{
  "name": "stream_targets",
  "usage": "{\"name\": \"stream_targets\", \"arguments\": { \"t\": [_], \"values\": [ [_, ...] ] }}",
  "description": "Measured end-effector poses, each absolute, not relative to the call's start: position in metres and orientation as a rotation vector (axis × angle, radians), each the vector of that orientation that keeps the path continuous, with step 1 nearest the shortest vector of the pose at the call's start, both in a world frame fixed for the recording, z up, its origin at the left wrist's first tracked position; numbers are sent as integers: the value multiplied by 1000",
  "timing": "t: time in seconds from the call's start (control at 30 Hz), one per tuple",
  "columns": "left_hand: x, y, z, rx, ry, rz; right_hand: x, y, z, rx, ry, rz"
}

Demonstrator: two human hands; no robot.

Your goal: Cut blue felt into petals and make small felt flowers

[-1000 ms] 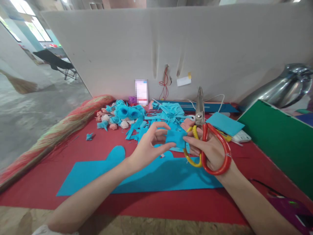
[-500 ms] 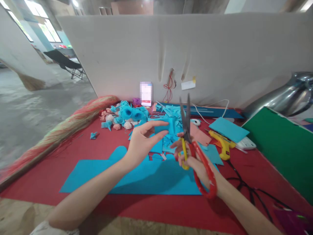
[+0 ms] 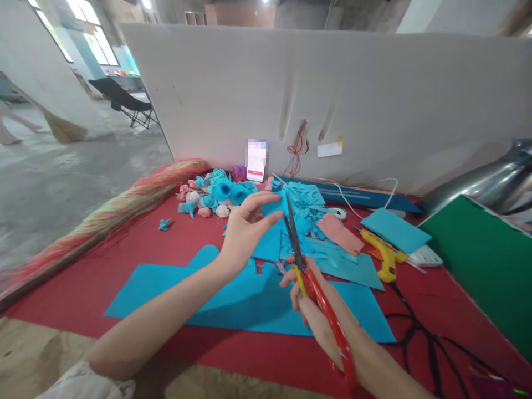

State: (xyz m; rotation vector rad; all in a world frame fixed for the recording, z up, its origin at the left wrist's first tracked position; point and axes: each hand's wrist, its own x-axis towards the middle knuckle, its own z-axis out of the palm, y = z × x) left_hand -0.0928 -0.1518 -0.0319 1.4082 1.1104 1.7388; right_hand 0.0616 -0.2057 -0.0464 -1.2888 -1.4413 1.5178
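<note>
My left hand [image 3: 243, 233] is raised over the red mat [image 3: 83, 277], thumb and fingers pinched on a small blue paper piece [image 3: 269, 244]. My right hand [image 3: 311, 305] grips scissors [image 3: 297, 252] with red and yellow handles. Their blades point up and away, slightly apart, with the tips at the right edge of the blue piece. A large blue sheet [image 3: 178, 293] with a rounded bump cut in its top edge lies flat beneath both hands.
Blue scraps [image 3: 305, 199] and small paper flowers [image 3: 216, 191] are heaped at the back by a white board. A yellow glue gun [image 3: 384, 255] with a black cable [image 3: 415, 327], a green board [image 3: 477, 260] and a metal jug [image 3: 490, 183] are at the right. A broom [image 3: 103, 216] lies along the left.
My right hand let go of the blue piece, dropped towards me and swung the scissors left, so the blades now meet the piece. My left hand kept its hold and rose slightly.
</note>
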Motion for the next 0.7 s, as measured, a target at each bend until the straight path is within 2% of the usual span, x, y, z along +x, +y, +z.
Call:
{"name": "stream_targets", "arguments": {
  "t": [0.7],
  "values": [
    [-87,-159,-27,1365,1051,1640,63,-204,-50,-1313,-1708,1315]
  ]
}}
